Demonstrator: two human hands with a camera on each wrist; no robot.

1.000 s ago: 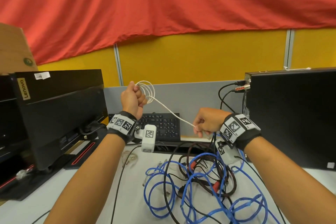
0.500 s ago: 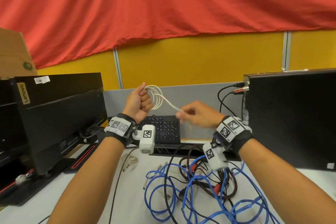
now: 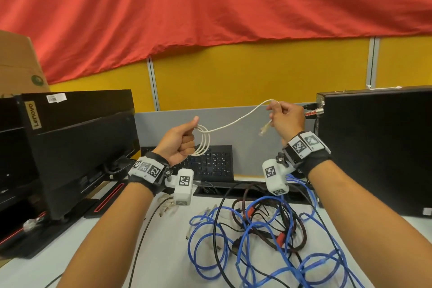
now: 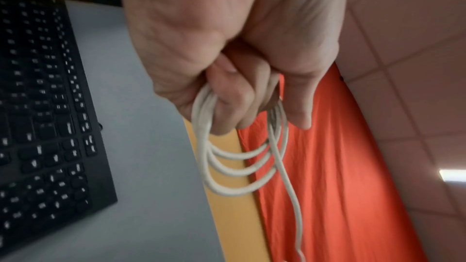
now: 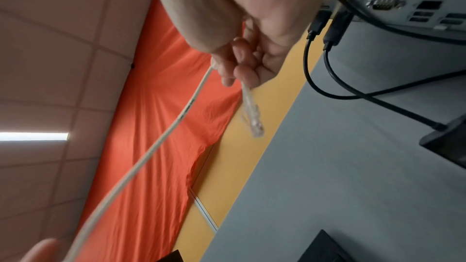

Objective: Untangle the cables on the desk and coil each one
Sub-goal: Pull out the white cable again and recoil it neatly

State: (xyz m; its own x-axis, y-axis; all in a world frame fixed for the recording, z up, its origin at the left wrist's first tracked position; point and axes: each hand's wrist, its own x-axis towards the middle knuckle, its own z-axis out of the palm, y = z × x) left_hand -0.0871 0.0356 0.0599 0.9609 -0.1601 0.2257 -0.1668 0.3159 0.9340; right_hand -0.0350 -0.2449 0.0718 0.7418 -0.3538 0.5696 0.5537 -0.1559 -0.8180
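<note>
Left hand mid-frame, raised above the desk, fist curled round several loops of white cable; thumb up, loops hanging out past the fingers in the left wrist view. Right hand right of centre, higher up, pinching the same cable near its free end; clear plug dangling just below the fingertips, also seen in the right wrist view. Free run of cable slack, sagging between the two hands, clear of the desk. Dark print along the cable jacket in the right wrist view, too blurred to read.

Both wrists strapped with white camera units carrying black-and-white square markers.

Lower centre to lower right: tangled pile on the desk, blue cables looped through black cables, some red connectors mixed in. Single thin black lead running off toward bottom left.

Behind the hands: black keyboard against a grey partition, yellow wall panels above, red cloth across the top of frame.

Left side: black monitor box marked "Lenovo" vertically, small white barcode sticker on it, unreadable. Cardboard box upper left with a round green logo, unreadable.

Right edge: black PC tower, cables plugged into its rear ports.
</note>
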